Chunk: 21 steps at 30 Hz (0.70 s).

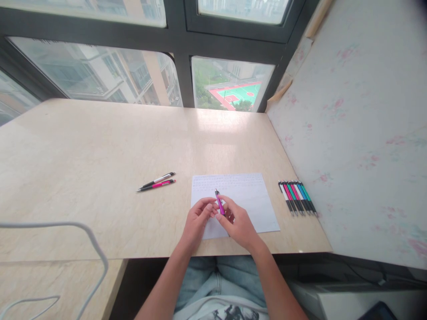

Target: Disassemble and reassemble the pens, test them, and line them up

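A purple ballpoint pen with a dark clip end is held nearly upright between the thumb and fingers of my right hand. Its lower part is hidden behind the fingers. Close on its left is my left hand, loosely curved, with the fingers a little apart and nothing visible in them. Whether its fingertips touch the pen I cannot tell. Both hands are above a white sheet of paper, which carries several lines of handwriting along its top.
Left of the paper lie a white-and-black pen and a pink-and-black pen. Several coloured pens lie in a row at right, beside the patterned wall. A grey cable loops at lower left. Windows edge the desk behind.
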Each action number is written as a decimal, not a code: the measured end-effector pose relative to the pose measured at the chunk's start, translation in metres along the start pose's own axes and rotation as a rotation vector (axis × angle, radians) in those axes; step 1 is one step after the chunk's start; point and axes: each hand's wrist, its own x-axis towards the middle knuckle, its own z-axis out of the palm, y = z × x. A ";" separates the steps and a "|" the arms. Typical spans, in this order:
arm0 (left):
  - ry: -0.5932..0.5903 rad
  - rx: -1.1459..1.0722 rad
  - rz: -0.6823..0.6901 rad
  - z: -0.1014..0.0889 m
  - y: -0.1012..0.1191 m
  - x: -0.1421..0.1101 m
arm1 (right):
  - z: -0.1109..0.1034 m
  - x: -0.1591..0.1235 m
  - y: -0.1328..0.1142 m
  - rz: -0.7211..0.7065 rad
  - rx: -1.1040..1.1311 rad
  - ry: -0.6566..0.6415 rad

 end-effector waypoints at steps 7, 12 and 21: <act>0.067 -0.015 0.004 0.000 -0.003 0.001 | -0.004 -0.003 -0.006 -0.055 -0.054 -0.125; 0.041 -0.023 0.014 0.002 0.000 0.000 | -0.005 -0.005 -0.008 -0.051 -0.073 -0.157; 0.014 -0.008 0.026 0.004 0.005 -0.002 | -0.003 -0.006 -0.003 -0.007 -0.018 -0.147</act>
